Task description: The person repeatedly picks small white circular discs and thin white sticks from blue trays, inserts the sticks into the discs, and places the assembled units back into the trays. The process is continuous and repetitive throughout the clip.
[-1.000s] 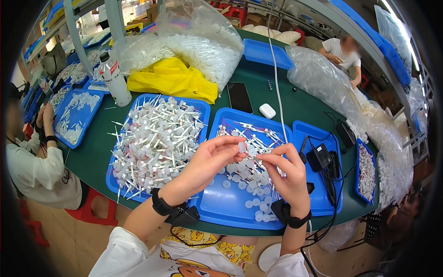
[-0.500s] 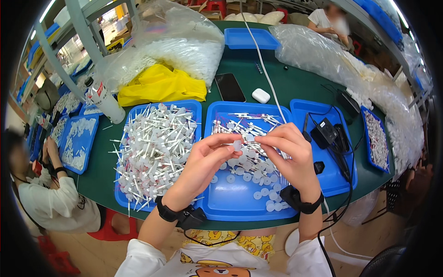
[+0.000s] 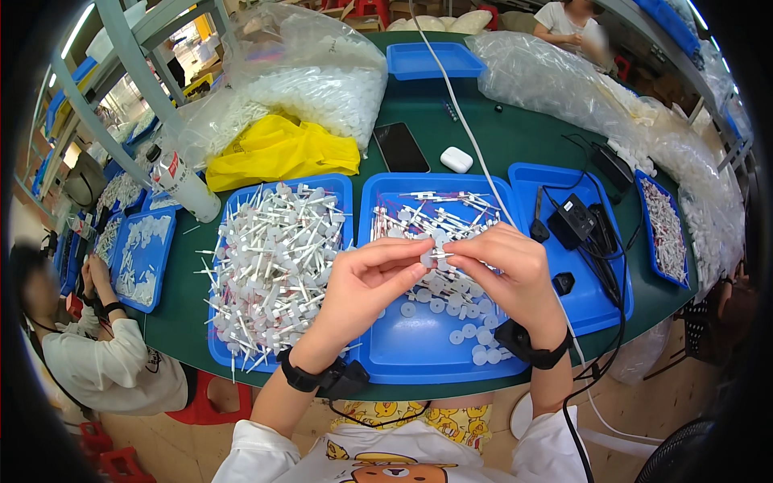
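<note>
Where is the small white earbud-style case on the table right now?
In the head view, the white case lies on the green table beyond the middle blue tray, just right of the black phone and beside the white cable.

A green table (image 3: 515, 145) fills the middle of the frame. On it, side by side near the lower edge, lie three blue trays: the left tray (image 3: 338, 187), the middle tray (image 3: 419, 354) and the right tray (image 3: 600, 302). Above them sit a black phone (image 3: 400, 147), a small white case (image 3: 456, 159) and a yellow bag (image 3: 278, 151). Clear bags of white parts (image 3: 322, 80) lie at the upper left, a plastic bottle (image 3: 183, 183) at the left, another blue tray (image 3: 435, 60) at the top.
</note>
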Motion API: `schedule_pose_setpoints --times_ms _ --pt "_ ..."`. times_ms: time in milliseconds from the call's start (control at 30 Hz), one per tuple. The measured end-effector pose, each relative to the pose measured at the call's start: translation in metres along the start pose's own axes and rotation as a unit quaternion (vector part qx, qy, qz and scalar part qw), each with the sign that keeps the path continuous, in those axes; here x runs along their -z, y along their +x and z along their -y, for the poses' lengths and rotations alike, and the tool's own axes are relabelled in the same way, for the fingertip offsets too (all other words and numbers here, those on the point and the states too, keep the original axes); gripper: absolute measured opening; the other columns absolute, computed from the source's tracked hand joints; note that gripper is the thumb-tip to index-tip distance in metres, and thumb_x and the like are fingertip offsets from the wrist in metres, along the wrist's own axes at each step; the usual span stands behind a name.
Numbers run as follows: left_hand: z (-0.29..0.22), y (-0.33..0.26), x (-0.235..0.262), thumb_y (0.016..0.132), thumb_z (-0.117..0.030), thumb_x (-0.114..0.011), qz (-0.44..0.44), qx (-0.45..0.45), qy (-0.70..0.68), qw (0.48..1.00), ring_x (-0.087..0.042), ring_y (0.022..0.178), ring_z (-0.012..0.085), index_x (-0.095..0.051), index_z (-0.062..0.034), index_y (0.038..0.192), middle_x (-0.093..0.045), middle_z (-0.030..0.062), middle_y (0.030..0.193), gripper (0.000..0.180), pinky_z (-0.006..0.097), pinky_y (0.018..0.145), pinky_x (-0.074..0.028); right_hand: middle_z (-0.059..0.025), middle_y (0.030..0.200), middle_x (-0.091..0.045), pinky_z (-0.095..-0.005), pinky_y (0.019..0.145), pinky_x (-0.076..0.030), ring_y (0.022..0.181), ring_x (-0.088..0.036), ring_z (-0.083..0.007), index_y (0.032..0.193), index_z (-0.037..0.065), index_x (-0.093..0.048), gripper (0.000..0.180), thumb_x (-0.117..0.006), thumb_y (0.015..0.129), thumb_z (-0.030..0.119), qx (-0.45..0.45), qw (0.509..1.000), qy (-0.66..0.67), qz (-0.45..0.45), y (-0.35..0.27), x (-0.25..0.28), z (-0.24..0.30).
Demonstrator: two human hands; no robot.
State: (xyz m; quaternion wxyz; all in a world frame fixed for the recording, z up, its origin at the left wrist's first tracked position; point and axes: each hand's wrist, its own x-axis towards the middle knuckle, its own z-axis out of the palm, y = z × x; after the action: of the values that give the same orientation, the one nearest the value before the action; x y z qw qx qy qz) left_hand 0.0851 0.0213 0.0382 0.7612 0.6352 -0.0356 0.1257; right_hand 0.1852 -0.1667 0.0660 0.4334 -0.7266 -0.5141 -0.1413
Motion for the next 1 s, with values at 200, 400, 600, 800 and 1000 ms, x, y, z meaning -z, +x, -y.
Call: schedule_pose_setpoints --times_ms 200,400,600,800,1000 --pt "-0.001 -0.002 0.001 0.089 0.005 -0.069 0.013 0.004 0.01 1.0 -0.067 0.101 0.0159 -0.07 0.0028 0.118 -0.069 0.0116 0.111 0.029 0.027 0.091 -0.055 -0.0084 0.075 -0.068 -0.0317 0.063 -0.048 0.068 -0.065 -0.024 0.088 0.002 -0.073 0.009 -0.076 0.081 0.004 -0.033 0.998 0.038 0.022 -0.001 0.004 0.003" --pt "0.0 -0.005 0.0 0.087 0.005 -0.071 0.005 -0.038 0.068 0.997 -0.068 0.098 0.0154 -0.072 0.0 0.115 -0.07 0.0117 0.11 0.028 0.025 0.085 -0.056 -0.0081 0.071 -0.07 -0.0269 0.056 -0.048 0.062 -0.067 -0.0175 0.088 0.001 -0.074 0.004 -0.072 0.085 0.001 -0.126 0.982 0.137 0.037 -0.001 0.003 0.011" --pt "-0.005 -0.007 -0.002 0.087 0.003 -0.072 0.008 -0.035 0.096 0.995 -0.068 0.097 0.0157 -0.072 -0.0021 0.117 -0.07 0.0114 0.109 0.031 0.026 0.083 -0.057 -0.0071 0.071 -0.071 -0.0235 0.054 -0.048 0.06 -0.066 -0.0118 0.091 0.0 -0.075 0.006 -0.07 0.088 0.002 -0.172 0.964 0.197 0.052 -0.002 -0.001 0.008" --pt "-0.047 -0.02 0.004 0.087 0.008 -0.068 -0.048 -0.045 0.175 0.982 -0.067 0.099 0.0171 -0.07 0.0027 0.116 -0.066 0.0118 0.11 0.03 0.027 0.087 -0.055 -0.0106 0.087 -0.073 -0.025 0.066 -0.05 0.075 -0.068 -0.0136 0.107 0.0 -0.072 0.017 -0.064 0.093 0.005 -0.198 0.965 0.165 0.047 0.001 -0.011 0.011" --pt "-0.068 -0.035 0.071 0.087 -0.004 -0.069 -0.283 -0.104 0.474 0.827 -0.063 0.11 0.0325 -0.064 -0.0041 0.126 -0.063 0.0194 0.124 0.04 0.042 0.096 -0.05 -0.0111 0.091 -0.071 -0.0262 0.072 -0.051 0.078 -0.068 -0.0146 0.108 -0.001 -0.07 0.018 -0.061 0.095 0.007 -0.244 0.96 0.132 0.024 -0.002 -0.007 0.001"
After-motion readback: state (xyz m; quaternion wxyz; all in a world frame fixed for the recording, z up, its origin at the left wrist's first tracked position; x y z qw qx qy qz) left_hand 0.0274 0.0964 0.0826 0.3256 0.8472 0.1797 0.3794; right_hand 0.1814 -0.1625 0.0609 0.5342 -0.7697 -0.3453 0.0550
